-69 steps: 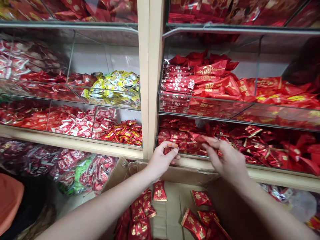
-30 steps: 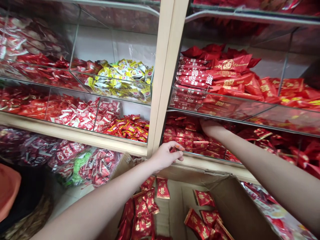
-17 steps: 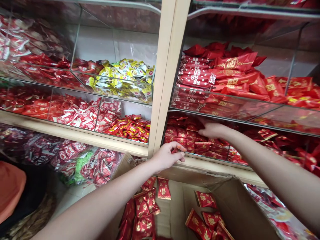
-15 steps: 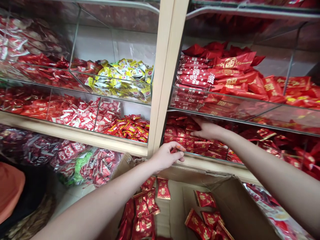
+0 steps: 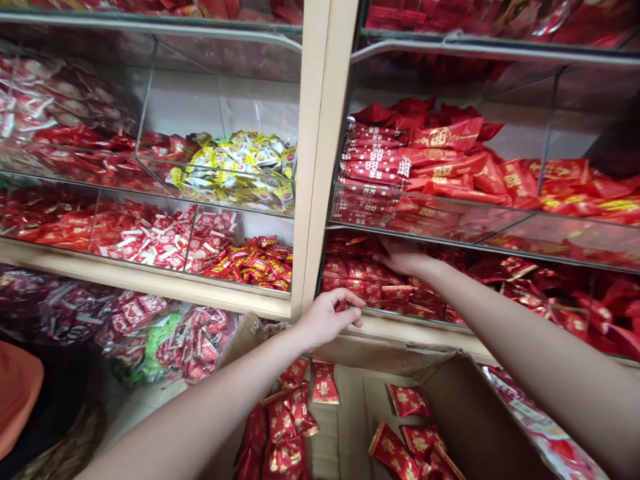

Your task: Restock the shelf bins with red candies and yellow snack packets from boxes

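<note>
My right hand [image 5: 400, 257] reaches into the lower right shelf compartment, over red sweet packets [image 5: 360, 270] with gold print. Its fingers look stretched out, though the tips are dim in the shadow at the back. By the front edge of that shelf, my left hand [image 5: 333, 316] hovers with loosely bent fingers, a gap between thumb and index finger, and no object visible in it. Below both arms stands an open cardboard box [image 5: 353, 427]. Red packets [image 5: 287, 427] with the same gold print lie in its left part, and more packets [image 5: 413, 443] lie at its right.
A wooden post [image 5: 315, 153] divides the shelves. Clear panels [image 5: 425, 210] front the compartments. Yellow packets [image 5: 240, 160] and red-and-white sweets [image 5: 145, 233] fill the left shelves. Filled plastic bags [image 5: 200, 340] lie beneath. An orange-and-black object [image 5: 20, 387] is at the lower left edge.
My right hand has gone slightly deeper into the compartment, its fingers now more in shadow. My left hand keeps nearly the same pose. The view has shifted a little upward and to the right.
</note>
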Demonstrator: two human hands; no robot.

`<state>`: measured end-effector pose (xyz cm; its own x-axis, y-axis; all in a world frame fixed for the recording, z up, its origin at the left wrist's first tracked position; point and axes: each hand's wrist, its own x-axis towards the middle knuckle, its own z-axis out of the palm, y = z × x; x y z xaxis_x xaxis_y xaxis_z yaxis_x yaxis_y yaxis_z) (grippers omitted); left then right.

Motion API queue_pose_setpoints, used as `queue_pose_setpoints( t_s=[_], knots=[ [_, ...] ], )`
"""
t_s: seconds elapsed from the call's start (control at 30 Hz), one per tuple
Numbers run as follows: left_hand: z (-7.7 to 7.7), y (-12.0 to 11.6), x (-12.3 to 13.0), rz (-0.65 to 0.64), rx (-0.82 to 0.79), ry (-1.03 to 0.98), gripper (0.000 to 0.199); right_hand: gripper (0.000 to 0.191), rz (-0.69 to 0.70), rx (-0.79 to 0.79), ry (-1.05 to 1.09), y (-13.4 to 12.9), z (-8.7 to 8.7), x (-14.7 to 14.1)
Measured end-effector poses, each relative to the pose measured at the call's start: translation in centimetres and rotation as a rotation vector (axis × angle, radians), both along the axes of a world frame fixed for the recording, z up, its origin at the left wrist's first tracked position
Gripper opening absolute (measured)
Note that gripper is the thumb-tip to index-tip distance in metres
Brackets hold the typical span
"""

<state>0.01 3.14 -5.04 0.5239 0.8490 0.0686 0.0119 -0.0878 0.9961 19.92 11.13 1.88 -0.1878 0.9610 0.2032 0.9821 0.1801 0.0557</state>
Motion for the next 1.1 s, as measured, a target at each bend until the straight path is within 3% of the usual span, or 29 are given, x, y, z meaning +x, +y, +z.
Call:
queue_pose_setpoints(
  t_s=[0.27, 0.43, 0.57, 0.67, 0.73, 0.87, 1.0, 1.1],
  knots=[
    [0.1, 0.0, 0.0, -0.006, -0.004, -0.024, 0.019, 0.058, -0.046, -0.008, -0.056, -0.6, -0.2, 0.0],
    [0.2, -0.1, -0.1, -0.005, -0.026, -0.038, 0.019, 0.057, 0.004, 0.120, -0.036, -1.4, 0.2, 0.3],
    [0.1, 0.1, -0.2, -0.015, -0.068, -0.093, 0.022, 0.038, 0.202, 0.231, 0.048, -5.3, 0.0, -0.9],
    [0.3, -0.2, 0.0, -0.020, -0.160, -0.234, 0.027, 0.024, 0.387, 0.310, 0.189, -9.9, -1.4, -3.1],
    [0.7, -0.8, 0.2, -0.013, -0.255, -0.387, 0.028, 0.022, 0.420, 0.234, 0.350, -12.6, -2.9, -4.6],
    [1.9, -2.7, 0.7, -0.024, -0.421, -0.573, 0.028, 0.027, 0.223, -0.053, 0.889, -15.2, -5.4, -6.4],
    [2.4, -3.9, 1.0, -0.041, -0.421, -0.587, 0.033, 0.030, 0.205, -0.506, 1.410, -15.6, -5.9, -6.8],
    [2.3, -4.2, 0.9, -0.082, -0.455, -0.535, 0.044, 0.031, 0.196, -0.571, 1.562, -15.9, -5.7, -7.0]
  ],
)
